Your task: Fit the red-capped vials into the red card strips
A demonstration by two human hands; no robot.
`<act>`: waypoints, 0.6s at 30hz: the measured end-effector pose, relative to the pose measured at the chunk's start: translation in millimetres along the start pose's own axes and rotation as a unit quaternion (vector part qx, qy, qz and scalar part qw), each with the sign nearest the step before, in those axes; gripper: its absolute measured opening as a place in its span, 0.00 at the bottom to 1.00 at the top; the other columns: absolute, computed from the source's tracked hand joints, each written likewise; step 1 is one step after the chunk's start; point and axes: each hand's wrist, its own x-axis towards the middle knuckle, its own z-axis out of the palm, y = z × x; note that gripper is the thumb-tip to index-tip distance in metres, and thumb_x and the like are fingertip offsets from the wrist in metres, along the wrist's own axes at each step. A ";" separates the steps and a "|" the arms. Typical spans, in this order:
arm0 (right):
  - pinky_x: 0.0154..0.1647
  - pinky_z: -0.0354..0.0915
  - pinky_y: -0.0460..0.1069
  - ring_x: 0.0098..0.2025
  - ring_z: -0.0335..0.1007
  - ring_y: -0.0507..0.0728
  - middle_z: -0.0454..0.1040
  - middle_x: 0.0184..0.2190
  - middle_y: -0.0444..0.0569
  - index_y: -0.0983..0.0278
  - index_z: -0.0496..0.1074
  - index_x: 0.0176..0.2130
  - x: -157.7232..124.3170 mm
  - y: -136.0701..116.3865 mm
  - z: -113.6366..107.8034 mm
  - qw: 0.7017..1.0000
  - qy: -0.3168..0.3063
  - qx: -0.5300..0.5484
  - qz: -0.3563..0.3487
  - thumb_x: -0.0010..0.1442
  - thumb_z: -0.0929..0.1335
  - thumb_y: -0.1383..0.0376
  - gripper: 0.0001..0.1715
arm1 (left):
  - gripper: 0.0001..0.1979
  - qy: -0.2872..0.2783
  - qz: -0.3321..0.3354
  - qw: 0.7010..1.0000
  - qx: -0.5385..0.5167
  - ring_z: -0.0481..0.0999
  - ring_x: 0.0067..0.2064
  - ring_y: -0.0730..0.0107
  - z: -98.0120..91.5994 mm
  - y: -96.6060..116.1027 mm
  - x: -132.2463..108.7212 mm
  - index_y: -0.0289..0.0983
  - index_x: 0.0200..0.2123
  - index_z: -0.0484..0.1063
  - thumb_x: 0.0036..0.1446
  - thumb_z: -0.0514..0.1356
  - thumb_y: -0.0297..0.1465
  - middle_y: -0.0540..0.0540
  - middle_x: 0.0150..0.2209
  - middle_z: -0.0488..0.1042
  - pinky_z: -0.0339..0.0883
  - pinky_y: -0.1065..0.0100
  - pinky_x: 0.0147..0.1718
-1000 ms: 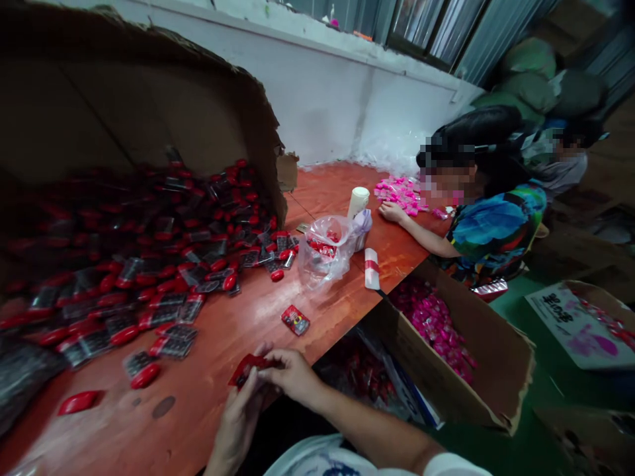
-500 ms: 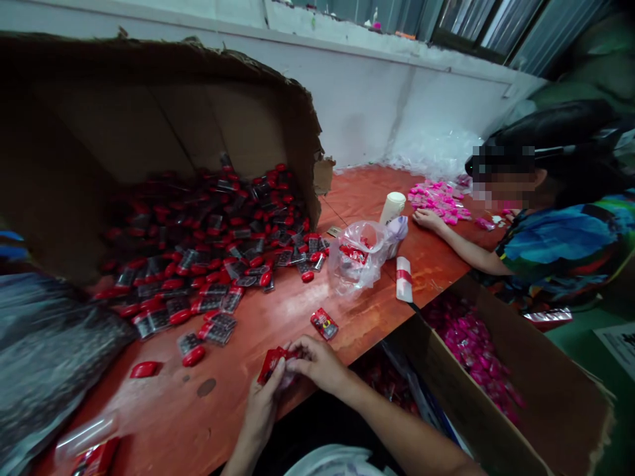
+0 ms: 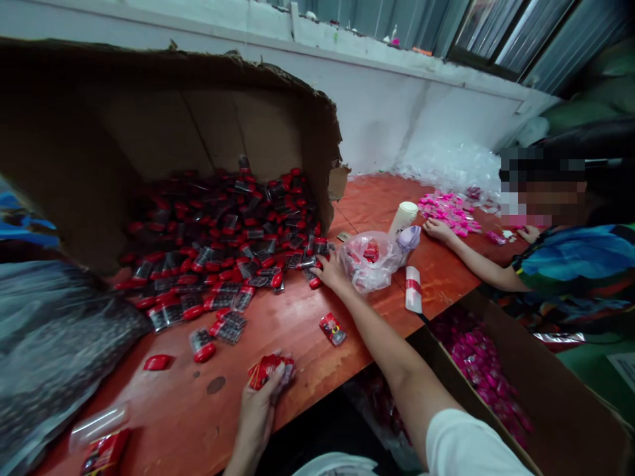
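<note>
In my left hand [image 3: 260, 403], near the table's front edge, is a small bunch of red printed packets with clear plastic [image 3: 270, 371], the thumb pressed over them. My right hand [image 3: 333, 271] reaches out to the right edge of a heap of small clear packs with red ends [image 3: 223, 264]. Its fingers are stretched apart over a red-ended pack [image 3: 314, 282]; whether they touch it I cannot tell. Between my hands a single red printed pack [image 3: 333, 329] lies flat on the table. A loose red piece [image 3: 157, 362] rests at the left.
A large cardboard box [image 3: 278, 125] on its side holds most of the heap. A clear bag [image 3: 367, 277] with red packets stands near a white cup [image 3: 404, 217]. At the right, a co-worker's hand [image 3: 439, 230] is by pink pieces [image 3: 449, 213]. A dark-filled plastic bag [image 3: 69, 350] lies left.
My right hand has left the packets at my left hand and stretched forward to the heap's edge. My left hand keeps the packets. The view has shifted slightly left.
</note>
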 end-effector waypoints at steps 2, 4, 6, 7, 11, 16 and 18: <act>0.63 0.41 0.62 0.66 0.40 0.69 0.56 0.62 0.58 0.63 0.66 0.56 -10.0 -12.1 13.5 0.999 -0.015 -0.018 -0.027 0.59 0.65 0.51 0.30 | 0.22 -0.003 0.003 1.000 0.000 0.79 0.32 0.66 0.0 -0.8 0.8 0.34 0.39 0.75 0.35 0.72 0.25 0.43 0.33 0.80 0.76 0.66 0.33; 0.63 0.40 0.62 0.65 0.41 0.68 0.59 0.60 0.59 0.67 0.65 0.56 -25.9 -25.4 25.9 0.998 -0.022 -0.019 -0.057 0.61 0.63 0.51 0.30 | 0.22 -0.002 0.006 1.000 -0.004 0.79 0.32 0.66 -0.1 -0.9 2.5 0.33 0.39 0.75 0.35 0.71 0.25 0.43 0.33 0.80 0.75 0.66 0.33; 0.63 0.42 0.61 0.65 0.44 0.66 0.59 0.60 0.60 0.70 0.63 0.57 -41.7 -36.4 34.4 0.996 -0.031 -0.005 -0.086 0.62 0.61 0.52 0.31 | 0.20 -0.002 0.008 1.000 -0.021 0.79 0.32 0.64 -0.4 -0.2 4.3 0.33 0.37 0.75 0.36 0.70 0.25 0.43 0.32 0.80 0.76 0.63 0.33; 0.63 0.43 0.61 0.65 0.45 0.66 0.59 0.61 0.60 0.70 0.63 0.57 -48.5 -40.3 36.7 0.994 -0.039 0.005 -0.099 0.63 0.61 0.53 0.31 | 0.19 0.000 0.010 0.999 -0.032 0.79 0.33 0.63 -0.7 0.5 4.9 0.33 0.37 0.75 0.37 0.70 0.25 0.43 0.32 0.80 0.76 0.62 0.34; 0.62 0.48 0.59 0.63 0.50 0.62 0.61 0.60 0.56 0.65 0.65 0.56 -70.4 -44.0 30.1 0.987 -0.036 0.071 -0.139 0.64 0.60 0.64 0.22 | 0.17 0.011 0.024 0.998 -0.053 0.78 0.32 0.64 -1.9 5.3 4.3 0.33 0.35 0.75 0.37 0.69 0.24 0.44 0.31 0.79 0.76 0.62 0.32; 0.50 0.62 0.53 0.47 0.66 0.57 0.72 0.43 0.52 0.63 0.71 0.44 -113.3 -41.4 9.3 0.965 0.049 0.239 -0.094 0.61 0.61 0.67 0.14 | 0.15 0.032 0.046 0.997 -0.056 0.76 0.26 0.71 0.1 11.1 1.0 0.32 0.31 0.76 0.34 0.70 0.23 0.47 0.27 0.78 0.73 0.71 0.27; 0.42 0.65 0.50 0.40 0.69 0.55 0.73 0.38 0.48 0.61 0.72 0.42 -137.5 -45.1 7.7 0.942 -0.007 0.326 -0.079 0.60 0.64 0.63 0.10 | 0.14 0.035 0.054 0.996 -0.062 0.76 0.26 0.73 2.7 11.2 0.5 0.31 0.29 0.76 0.33 0.71 0.22 0.47 0.26 0.78 0.72 0.73 0.27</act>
